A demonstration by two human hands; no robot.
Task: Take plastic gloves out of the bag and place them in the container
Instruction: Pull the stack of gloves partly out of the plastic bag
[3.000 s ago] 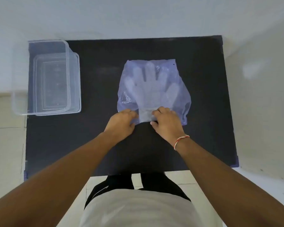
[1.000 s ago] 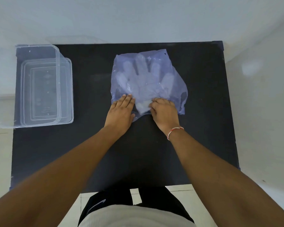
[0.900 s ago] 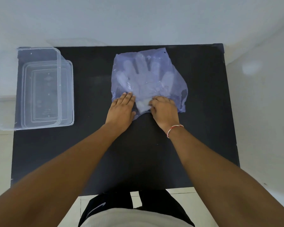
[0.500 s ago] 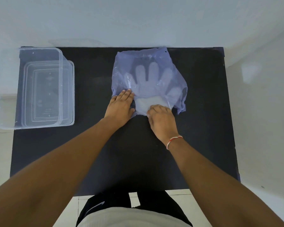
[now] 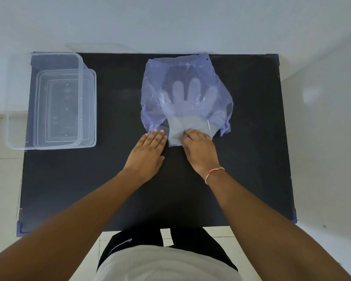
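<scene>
A translucent purple plastic bag point(image 5: 190, 69) lies at the middle back of the black table point(image 5: 109, 189). Clear plastic gloves point(image 5: 185, 102) show through it, fingers pointing away from me, and their cuff end point(image 5: 176, 126) sticks out of the bag's near opening. My left hand point(image 5: 148, 153) lies flat with straight fingers pressing the bag's near left edge. My right hand point(image 5: 200, 149) has curled fingers pinching the glove cuff. The clear plastic container point(image 5: 43, 98) stands at the table's left end, a second clear piece tucked beside it.
A white wall runs behind the table's far edge. Pale floor shows to the left, right and near side of the table. My legs and white shirt stand at the table's near edge.
My right hand has drawn toward me, pulling the glove cuff further out of the bag. My left hand has stayed flat on the bag's edge.
</scene>
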